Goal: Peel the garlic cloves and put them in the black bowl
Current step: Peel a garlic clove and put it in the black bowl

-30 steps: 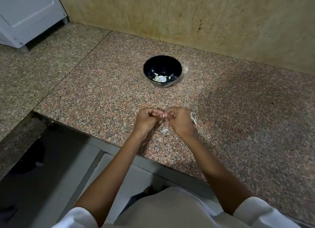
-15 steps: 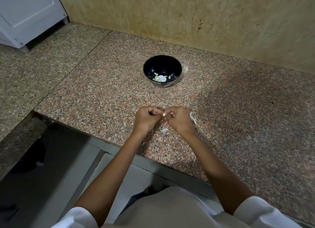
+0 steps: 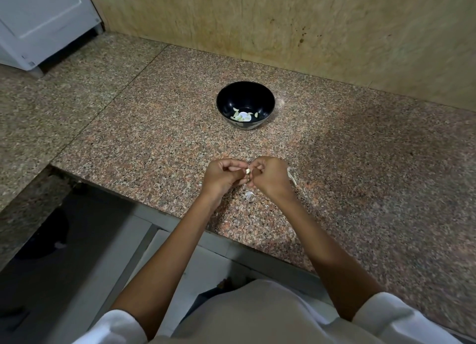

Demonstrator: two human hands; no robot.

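A small garlic clove (image 3: 247, 171) is pinched between my left hand (image 3: 222, 177) and my right hand (image 3: 269, 176), just above the granite counter (image 3: 154, 142) near its front edge. Both hands have their fingers curled around the clove, so most of it is hidden. The black bowl (image 3: 224, 99) stands farther back on the counter and holds several pale peeled cloves (image 3: 243, 115). A scrap of white garlic skin (image 3: 249, 194) lies on the counter under my hands. Another white piece (image 3: 292, 176) shows just right of my right hand.
A tan tiled wall (image 3: 309, 27) closes off the back of the counter. A white appliance (image 3: 43, 21) stands at the far left. The counter's front edge drops to a dark gap (image 3: 64, 240) on the left below my arms.
My hands have stayed in place over the same spot. My fingers have shifted slightly on the clove, and its pale tip now shows between them.
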